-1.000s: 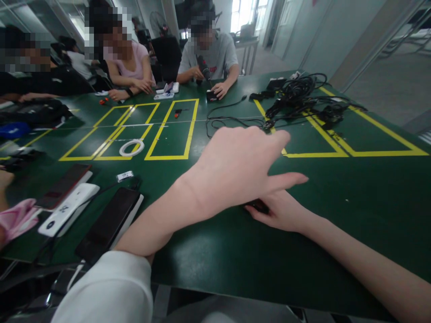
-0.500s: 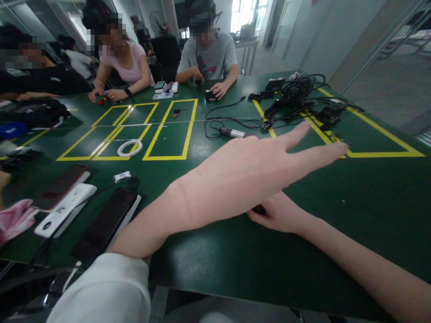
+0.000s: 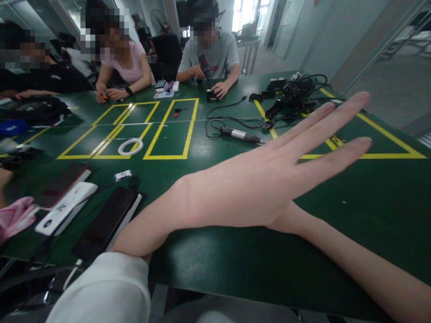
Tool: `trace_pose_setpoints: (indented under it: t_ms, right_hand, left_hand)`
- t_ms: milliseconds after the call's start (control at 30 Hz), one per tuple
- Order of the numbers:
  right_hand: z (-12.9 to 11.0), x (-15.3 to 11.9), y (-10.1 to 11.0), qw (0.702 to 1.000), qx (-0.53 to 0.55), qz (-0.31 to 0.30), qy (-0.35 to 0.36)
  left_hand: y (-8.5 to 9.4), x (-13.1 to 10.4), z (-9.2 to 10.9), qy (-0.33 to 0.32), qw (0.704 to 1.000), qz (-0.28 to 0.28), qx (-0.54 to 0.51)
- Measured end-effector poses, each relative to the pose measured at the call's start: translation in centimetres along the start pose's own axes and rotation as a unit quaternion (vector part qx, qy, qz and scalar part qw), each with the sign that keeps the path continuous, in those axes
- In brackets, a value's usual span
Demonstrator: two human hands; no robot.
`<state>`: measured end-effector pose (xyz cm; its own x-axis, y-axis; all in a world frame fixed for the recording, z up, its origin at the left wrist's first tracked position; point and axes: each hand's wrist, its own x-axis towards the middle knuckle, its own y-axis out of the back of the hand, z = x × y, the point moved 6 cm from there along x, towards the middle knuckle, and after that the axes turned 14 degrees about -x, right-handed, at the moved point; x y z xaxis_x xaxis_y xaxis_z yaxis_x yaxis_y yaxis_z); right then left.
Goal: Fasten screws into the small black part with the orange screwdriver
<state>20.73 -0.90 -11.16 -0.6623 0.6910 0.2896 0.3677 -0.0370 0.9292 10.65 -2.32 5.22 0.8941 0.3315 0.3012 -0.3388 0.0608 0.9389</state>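
My left hand (image 3: 256, 184) reaches across the middle of the view, back up, with its fingers stretched out and spread toward the right. Nothing shows in it. Beneath it lies my right hand (image 3: 284, 220), reaching in from the lower right; its fingers are hidden behind the left hand. Just beyond the left hand, a black and silver pen-like tool (image 3: 239, 134) with a cable rests on the green table (image 3: 215, 264). Nearer to my left forearm is a black phone (image 3: 106, 222) on a white block.
Black cables (image 3: 296, 96) are heaped at the back right. A white tape ring (image 3: 130, 146) lies among yellow tape outlines. At the left are a white power bank (image 3: 67, 208), a red-edged phone (image 3: 62, 184) and pink cloth (image 3: 16, 217). Across the table a person holds a power driver (image 3: 204, 67).
My left hand has spread its fingers wider and extended them to the right. It now covers the right hand's fingers, which showed in part before. More of the pen-like tool is visible.
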Motion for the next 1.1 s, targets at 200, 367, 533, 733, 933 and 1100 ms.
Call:
trace_pose_setpoints:
  t_ms: [200,367,533,733,933,1100]
  right_hand:
    - [0.1,0.3,-0.1,0.999,-0.028,-0.032,-0.01]
    - [0.0,0.2,-0.1,0.999,-0.025,-0.026,-0.007]
    - [0.3,0.1,-0.2,0.999,-0.045,-0.028,-0.011]
    - [0.3,0.2,0.0,0.998,-0.042,-0.037,-0.022]
    - [0.6,0.0,-0.2,0.999,0.002,-0.026,-0.035]
    - [0.9,0.1,-0.2,0.997,0.07,-0.01,-0.036]
  left_hand:
    - [0.0,0.7,-3.3,0.107,0.994,0.029,-0.018]
    - [0.0,1.0,-4.2,0.141,0.989,0.023,0.024]
    - [0.1,0.6,-2.8,0.071,0.997,0.008,0.005]
    - [0.1,0.6,-2.3,0.035,0.998,-0.014,-0.05]
    - [-0.2,1.3,-4.1,0.107,0.994,0.025,-0.007]
    - [0.5,0.3,-7.9,0.211,0.977,0.031,0.001]
